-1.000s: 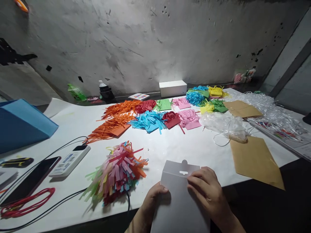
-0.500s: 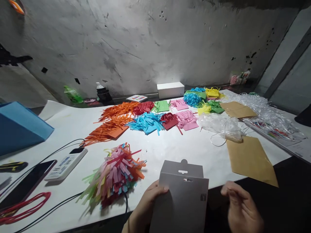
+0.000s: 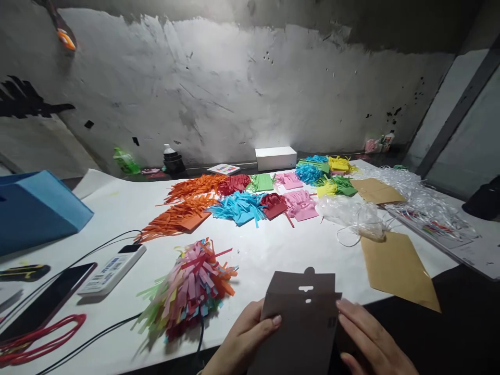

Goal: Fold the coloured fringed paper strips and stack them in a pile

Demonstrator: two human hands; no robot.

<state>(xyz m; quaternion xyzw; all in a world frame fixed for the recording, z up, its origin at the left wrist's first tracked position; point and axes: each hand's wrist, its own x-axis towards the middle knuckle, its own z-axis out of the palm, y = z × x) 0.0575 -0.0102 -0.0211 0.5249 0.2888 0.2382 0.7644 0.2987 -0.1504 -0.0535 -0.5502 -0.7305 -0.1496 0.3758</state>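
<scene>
My left hand (image 3: pixel 253 336) grips the left side of a grey cardboard packaging box (image 3: pixel 299 328), its thumb lying across the front. The box has a hang-hole tab at the top and stands upright near the table's front edge. At its right edge is my right hand (image 3: pixel 371 333), fingers stretched out with the fingertips touching the cardboard and the thumb apart lower down. The lower part of the box is cut off by the frame. Left of the box lies a multicoloured paper-fringe pompom (image 3: pixel 191 291), with a black cord beside it.
Fringed paper bundles in orange (image 3: pixel 175 219), blue (image 3: pixel 238 205) and pink (image 3: pixel 300 203) lie across the white-covered table (image 3: pixel 281 245). Brown envelopes (image 3: pixel 398 265) and clear plastic (image 3: pixel 344 211) are on the right. A phone (image 3: pixel 50 297), white device (image 3: pixel 113 271) and blue box (image 3: pixel 39 208) sit left.
My right hand has moved left to the box's right edge, its fingers straightening from a curl. The box has shifted slightly right and down in view and looks darker. The camera has tilted up.
</scene>
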